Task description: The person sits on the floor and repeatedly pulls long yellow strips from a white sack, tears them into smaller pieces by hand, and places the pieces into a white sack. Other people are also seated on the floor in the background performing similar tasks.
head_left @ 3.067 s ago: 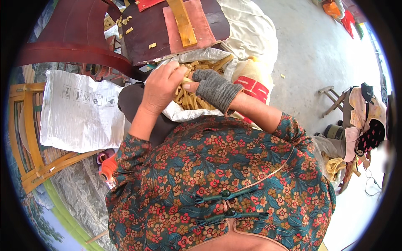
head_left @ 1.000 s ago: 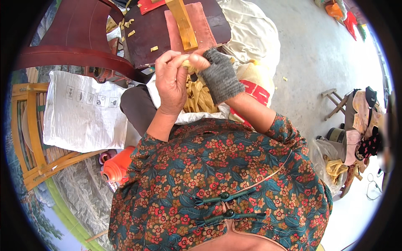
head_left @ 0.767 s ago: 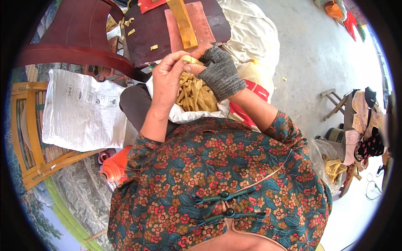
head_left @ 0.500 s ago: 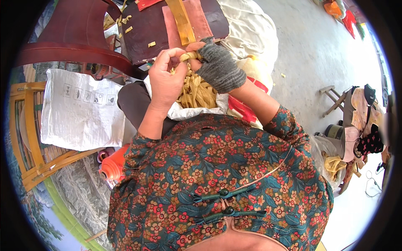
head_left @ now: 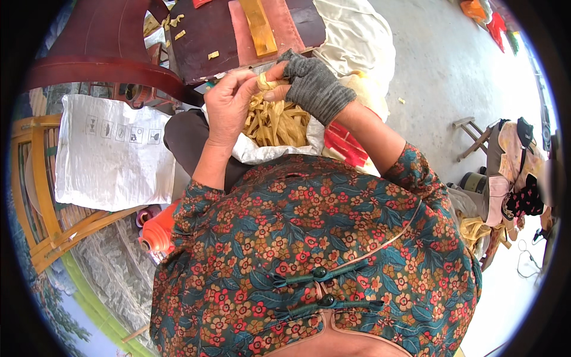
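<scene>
Between my two hands is a pale yellow strip (head_left: 267, 84), curled into a loop. My bare left hand (head_left: 229, 101) pinches its left side with thumb and fingertips. On the other side my right hand (head_left: 315, 86), in a grey fingerless glove, grips it between thumb and forefinger. Just below them a white sack (head_left: 250, 150) stands in front of my lap, filled with a heap of yellow-brown strips (head_left: 279, 124). The far ends of the strip are hidden by my fingers.
Beyond my hands a wooden slat (head_left: 259, 27) lies on a pink cloth (head_left: 291, 30) over a dark board (head_left: 208, 38). Left are a dark red chair (head_left: 101, 68), a white woven bag (head_left: 113, 166) on a bamboo chair (head_left: 44, 238) and an orange flask (head_left: 157, 232). A small wooden stool (head_left: 473, 140) stands right.
The strip has turned from lying stretched sideways to a more upright loop between my fingers. My left hand has shifted slightly left, and my right wrist has moved slightly right.
</scene>
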Demonstrator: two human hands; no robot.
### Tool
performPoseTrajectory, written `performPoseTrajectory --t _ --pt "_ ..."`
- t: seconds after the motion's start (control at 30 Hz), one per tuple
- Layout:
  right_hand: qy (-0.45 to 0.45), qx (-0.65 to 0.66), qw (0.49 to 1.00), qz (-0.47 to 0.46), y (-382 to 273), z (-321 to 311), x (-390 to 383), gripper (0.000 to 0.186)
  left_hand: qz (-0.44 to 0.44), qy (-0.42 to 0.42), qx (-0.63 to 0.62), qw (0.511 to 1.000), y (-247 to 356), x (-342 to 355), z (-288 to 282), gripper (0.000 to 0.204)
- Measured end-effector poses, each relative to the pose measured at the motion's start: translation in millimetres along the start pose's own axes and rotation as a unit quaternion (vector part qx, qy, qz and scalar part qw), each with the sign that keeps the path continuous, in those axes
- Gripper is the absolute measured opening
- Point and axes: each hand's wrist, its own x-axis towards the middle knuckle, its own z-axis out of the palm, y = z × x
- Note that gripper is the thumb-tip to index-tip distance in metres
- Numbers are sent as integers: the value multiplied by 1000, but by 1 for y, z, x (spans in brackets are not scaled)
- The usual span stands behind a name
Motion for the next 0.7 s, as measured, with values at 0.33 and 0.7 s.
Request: performPoseTrajectory --t 0.33,0.7 --pt "105 -46 986 -119 13 -3 10 21 -67 -58 -84 992 32 1 4 25" --pt "42 38 998 -39 6 3 -7 29 -196 -108 -184 957 30 2 -3 26"
